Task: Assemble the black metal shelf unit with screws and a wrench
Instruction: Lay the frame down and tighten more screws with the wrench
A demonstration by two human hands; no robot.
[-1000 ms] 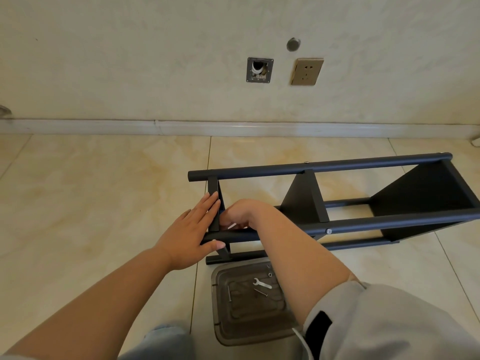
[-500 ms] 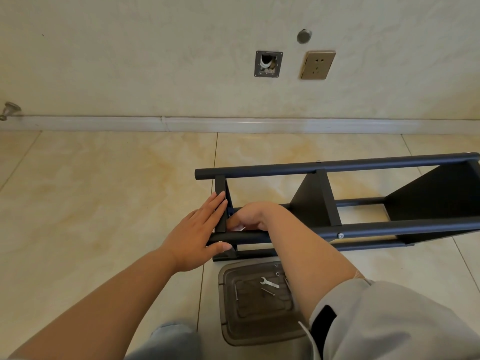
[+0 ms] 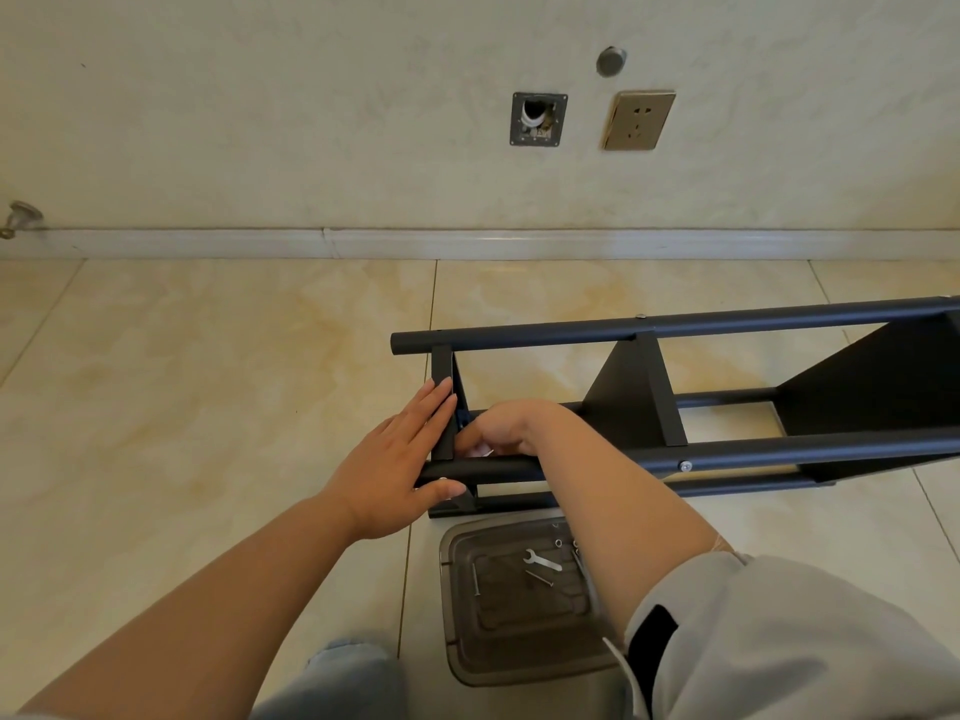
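Black shelf frame (image 3: 675, 449) lies on side on floor. Left hand (image 3: 400, 459) flat, fingers straight, bracing end panel (image 3: 444, 407). Right hand (image 3: 506, 426) curled inside corner; contents unclear. Wrench (image 3: 543, 559) unused in tray (image 3: 457, 641). Risk: panel shifts, screw drops.

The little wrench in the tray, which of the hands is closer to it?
Left, narrowly. The left hand presses the shelf end just up-left of the wrench; the right hand reaches farther up inside.
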